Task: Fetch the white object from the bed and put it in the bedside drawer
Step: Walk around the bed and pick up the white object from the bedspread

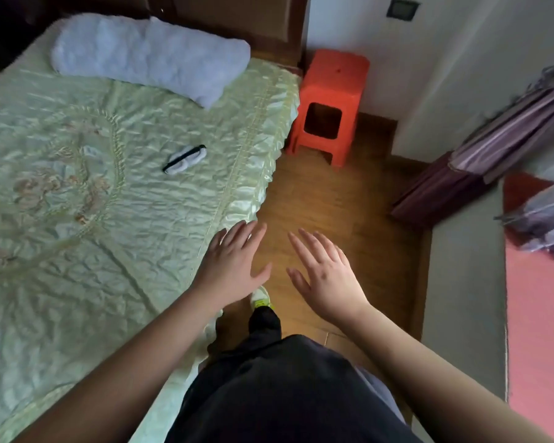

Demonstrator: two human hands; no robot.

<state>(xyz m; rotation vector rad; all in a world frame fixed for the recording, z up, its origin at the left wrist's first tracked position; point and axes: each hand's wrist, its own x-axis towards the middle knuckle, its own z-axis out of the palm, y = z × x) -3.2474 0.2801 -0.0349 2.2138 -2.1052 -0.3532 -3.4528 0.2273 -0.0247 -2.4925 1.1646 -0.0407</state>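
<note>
Fingers (250, 230) of the left hand (234, 266) are spread and straight, gripping nothing; those of the right hand (325, 270) are likewise splayed and empty. Both palms face down and hang in the air ahead of the person's body. The left hand is over the near edge of the bed, the right over bare floor beside it. Neither hand touches anything that can be made out.

Beneath the hands, a dark trouser leg and a pale shoe with a yellow-green tongue (261, 300) stand on the brown wooden floor (333, 199), close against the bed's side.

The task's thing, a small white padded object with a black strap along one edge (184, 158), lies flat on the pale green quilted satin bedspread (109, 219), toward the side of the bed nearest the floor strip and well apart from both hands, farther up the bed. Nothing rests on it or against it.

Beyond it, a folded pale blue fluffy blanket (151, 54) sits at the head of the bed. An orange plastic stool (328, 100) stands on the floor at the bed's upper corner, against the wall. Purple striped curtains (493, 148) hang at the right.

No bedside drawer is visible from this position; its location cannot be stated.

Assessment: the task stands at its opening. The object is not yet picked up, and the reach, the grasp, the carry and the stowing in the drawer all remain.
</note>
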